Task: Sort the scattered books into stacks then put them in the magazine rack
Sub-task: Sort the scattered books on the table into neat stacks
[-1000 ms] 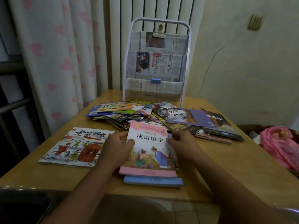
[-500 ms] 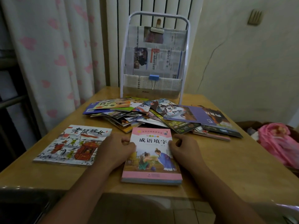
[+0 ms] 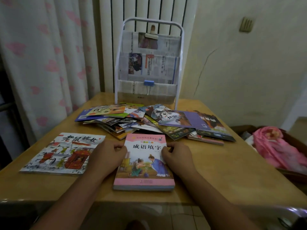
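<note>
At lower centre, the left hand and right hand grip the pink-covered book stack by curled fingers, the scattered colourful book pile lying between it and the white metal magazine rack at upper centre.

A small stack of books lies at the middle of the desk's near edge. The left hand rests at its left side, the right hand at its right. A picture book lies flat toward the left edge. Behind the stack spreads a heap of books, and behind that, at the far edge, a magazine rack stands upright.
</note>
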